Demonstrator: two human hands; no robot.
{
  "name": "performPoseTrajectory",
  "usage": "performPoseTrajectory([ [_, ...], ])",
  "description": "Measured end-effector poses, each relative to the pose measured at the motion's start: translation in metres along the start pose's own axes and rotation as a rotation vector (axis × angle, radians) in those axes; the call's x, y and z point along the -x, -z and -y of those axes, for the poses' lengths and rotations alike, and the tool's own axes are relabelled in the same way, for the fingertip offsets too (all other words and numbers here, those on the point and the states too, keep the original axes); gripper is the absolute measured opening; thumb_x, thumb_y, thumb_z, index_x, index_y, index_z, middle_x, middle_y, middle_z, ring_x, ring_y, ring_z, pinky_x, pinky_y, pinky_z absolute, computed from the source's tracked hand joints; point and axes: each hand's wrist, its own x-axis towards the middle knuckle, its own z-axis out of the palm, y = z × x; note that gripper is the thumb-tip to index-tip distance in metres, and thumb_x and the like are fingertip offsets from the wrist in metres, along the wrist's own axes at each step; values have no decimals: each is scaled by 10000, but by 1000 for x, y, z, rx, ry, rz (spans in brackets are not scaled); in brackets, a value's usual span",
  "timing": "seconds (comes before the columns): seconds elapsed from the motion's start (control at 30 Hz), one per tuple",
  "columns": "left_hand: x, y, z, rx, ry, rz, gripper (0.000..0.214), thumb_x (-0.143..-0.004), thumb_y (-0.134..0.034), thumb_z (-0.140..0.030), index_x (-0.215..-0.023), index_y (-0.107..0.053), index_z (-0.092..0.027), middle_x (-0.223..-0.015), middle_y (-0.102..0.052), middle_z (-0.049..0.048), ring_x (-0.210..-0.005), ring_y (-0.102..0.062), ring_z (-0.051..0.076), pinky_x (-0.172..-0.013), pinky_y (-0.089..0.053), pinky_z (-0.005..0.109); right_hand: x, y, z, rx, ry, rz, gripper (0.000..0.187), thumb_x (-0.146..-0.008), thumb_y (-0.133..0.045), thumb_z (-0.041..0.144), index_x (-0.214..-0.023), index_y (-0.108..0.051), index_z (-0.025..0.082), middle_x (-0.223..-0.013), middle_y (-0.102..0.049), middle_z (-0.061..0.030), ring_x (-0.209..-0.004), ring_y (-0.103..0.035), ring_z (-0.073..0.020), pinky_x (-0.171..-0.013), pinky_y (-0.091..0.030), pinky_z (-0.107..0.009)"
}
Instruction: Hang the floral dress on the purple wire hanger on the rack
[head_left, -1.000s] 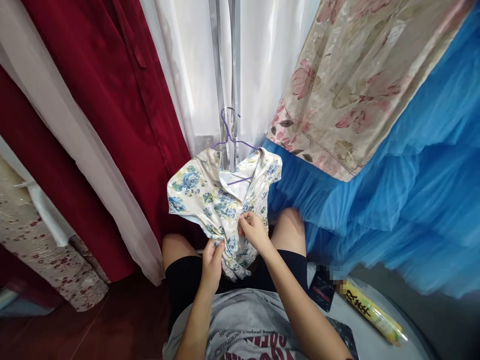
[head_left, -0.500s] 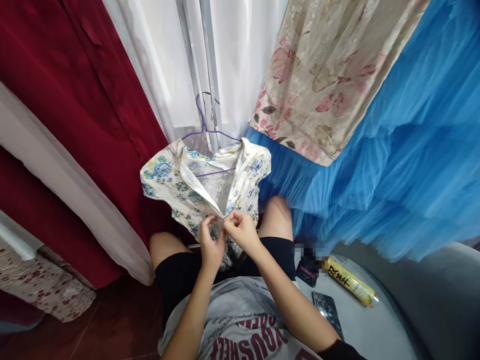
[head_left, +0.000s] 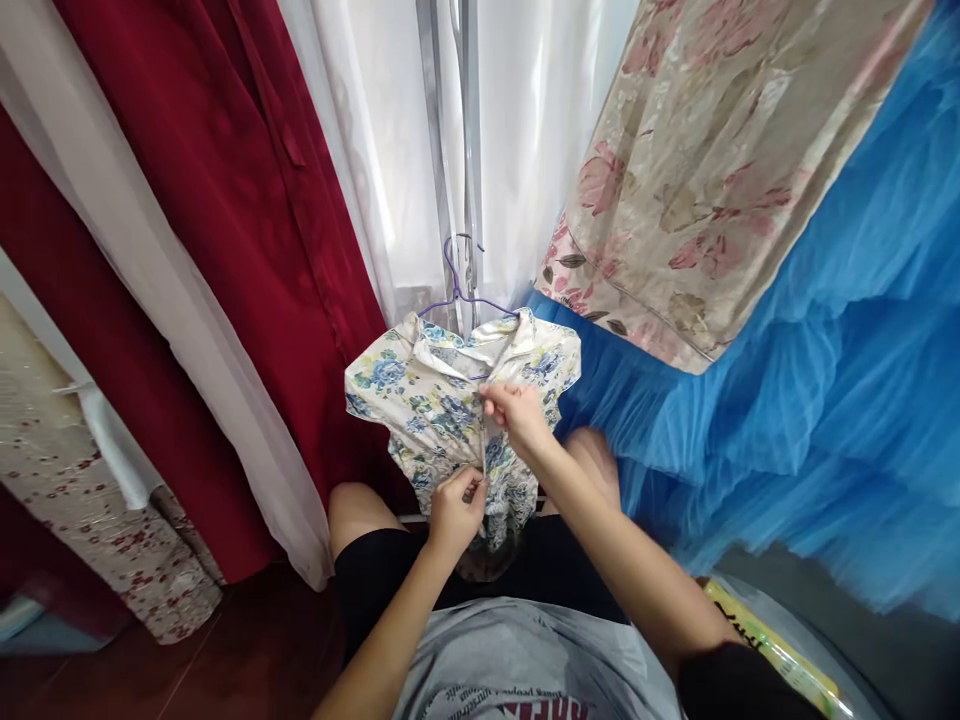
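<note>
A white blouse (head_left: 442, 405) with blue and yellow-green flowers, a collar and short sleeves hangs on a thin purple hanger (head_left: 456, 290) between my knees. My left hand (head_left: 456, 508) pinches the front seam low on the blouse. Higher up, at the bottom of the neck opening, my right hand (head_left: 517, 412) is pinched at the top of the front zipper (head_left: 484, 450); the pull itself is hidden by my fingers. Between the two hands the front edges lie together in a straight line. The blouse's lower part falls into shadow over my lap.
Red curtain-like cloth (head_left: 300, 300) and a pale strip hang at left, with white drapery (head_left: 525, 150) behind. A beige floral garment (head_left: 675, 220) and blue tulle (head_left: 772, 400) hang at right. A yellow package (head_left: 780, 640) lies on the seat at lower right.
My right hand has moved up along the blouse front, and the neck opening has closed to a shorter V. My left hand sits lower on the seam. The view has shifted slightly left.
</note>
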Motion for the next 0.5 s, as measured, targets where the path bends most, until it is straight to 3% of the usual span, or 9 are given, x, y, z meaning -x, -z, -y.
performPoseTrajectory([
  [0.17, -8, 9, 8, -175, -44, 147, 152, -922, -529, -202, -823, -641, -228, -799, -657, 32, -692, -624, 181, -662, -429, 272, -53, -26, 49, -78, 71, -57, 176, -667, -693, 215, -531, -598, 155, -479, -540, 33, -392, -312, -39, -385, -209, -220],
  [0.33, -14, 17, 19, -187, -51, 205, 134, -923, -584, -233, -819, -666, -218, -807, -675, 37, -729, -641, 197, -699, -460, 294, -52, -27, 49, -32, 186, 7, 189, -710, -707, 267, -590, -611, 156, -472, -555, 35, -390, -347, -45, -400, -264, -211],
  [0.4, -32, 29, 11, -116, -77, 144, 120, -928, -626, -281, -855, -689, -211, -836, -702, 43, -781, -666, 204, -756, -493, 310, -44, -24, 42, 26, 199, 53, 184, -726, -727, 305, -663, -641, 155, -457, -558, 38, -386, -379, -61, -408, -291, -213],
  [0.5, -80, 58, -20, -17, -168, -125, 215, -971, -609, -330, -1119, -698, -202, -868, -725, 40, -819, -683, 191, -834, -517, 325, -33, -22, 39, 105, 243, 87, 227, -748, -746, 355, -702, -637, 162, -444, -563, 35, -384, -426, -76, -423, -320, -221],
])
